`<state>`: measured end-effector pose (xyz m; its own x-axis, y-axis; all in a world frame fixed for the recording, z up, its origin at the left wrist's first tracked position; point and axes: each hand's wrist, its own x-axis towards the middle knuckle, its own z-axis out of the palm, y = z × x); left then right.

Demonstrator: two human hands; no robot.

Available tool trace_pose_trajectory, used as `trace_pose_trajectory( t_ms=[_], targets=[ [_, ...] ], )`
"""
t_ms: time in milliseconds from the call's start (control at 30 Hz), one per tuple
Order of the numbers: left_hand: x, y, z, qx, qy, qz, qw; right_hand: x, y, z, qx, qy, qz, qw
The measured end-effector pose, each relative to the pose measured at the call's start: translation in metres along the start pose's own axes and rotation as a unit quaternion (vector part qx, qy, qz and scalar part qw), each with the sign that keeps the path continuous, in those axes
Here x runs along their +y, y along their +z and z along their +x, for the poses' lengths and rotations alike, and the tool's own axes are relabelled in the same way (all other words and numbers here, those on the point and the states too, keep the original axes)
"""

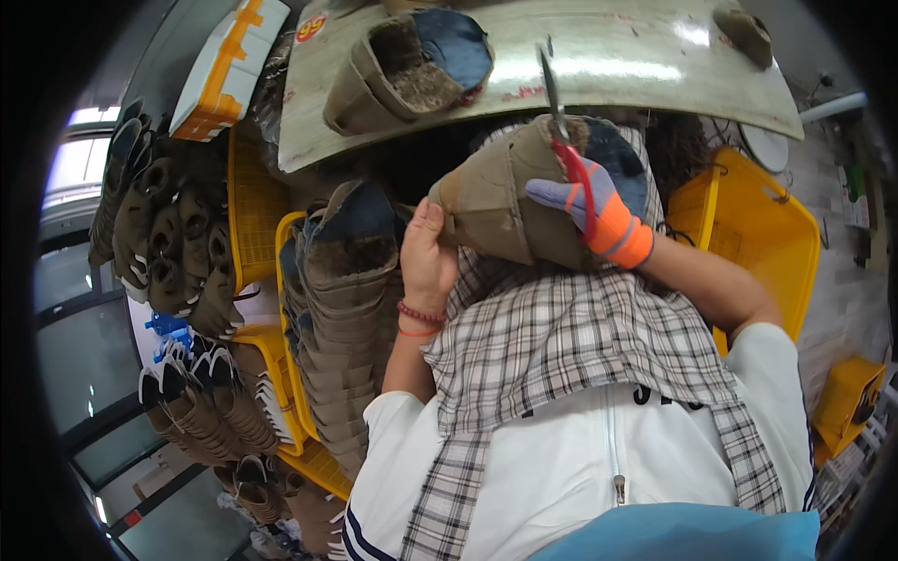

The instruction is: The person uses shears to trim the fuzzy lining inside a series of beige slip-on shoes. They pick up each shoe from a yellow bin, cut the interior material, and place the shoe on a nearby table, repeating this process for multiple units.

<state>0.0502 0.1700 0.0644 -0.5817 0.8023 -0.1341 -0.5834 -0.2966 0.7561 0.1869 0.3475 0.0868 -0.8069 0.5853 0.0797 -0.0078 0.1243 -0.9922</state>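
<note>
A brown shoe upper with a fleecy lining and a dark blue part is held over my lap, in front of the table. My left hand, bare with a beaded bracelet, is closed on its left end. My right hand wears an orange and purple glove. It is closed round red-handled scissors, whose blades point up past the upper's fleecy opening. The gloved fingers lie against the upper's right side. A similar upper rests on the table at the upper left.
The pale table spans the top. Stacked uppers stand in a yellow basket to my left, with bundled uppers further left. Another yellow basket is at my right. A taped white box stands at the upper left.
</note>
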Motion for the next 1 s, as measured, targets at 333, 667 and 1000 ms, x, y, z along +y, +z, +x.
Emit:
trace_pose_trajectory(
  t_ms=[333,667,1000],
  targets=[
    [-0.009,0.062,0.035,-0.079,0.15,0.028,0.985,-0.075,-0.02,0.026,-0.107,-0.003,0.011,0.994],
    [0.098,-0.046,0.14,0.399,0.391,0.23,0.797,-0.075,-0.007,0.115,0.162,-0.19,-0.208,0.946],
    [0.111,-0.072,0.173,0.05,0.129,0.025,0.99,-0.039,0.016,0.206,-0.088,-0.116,-0.094,0.985]
  ],
)
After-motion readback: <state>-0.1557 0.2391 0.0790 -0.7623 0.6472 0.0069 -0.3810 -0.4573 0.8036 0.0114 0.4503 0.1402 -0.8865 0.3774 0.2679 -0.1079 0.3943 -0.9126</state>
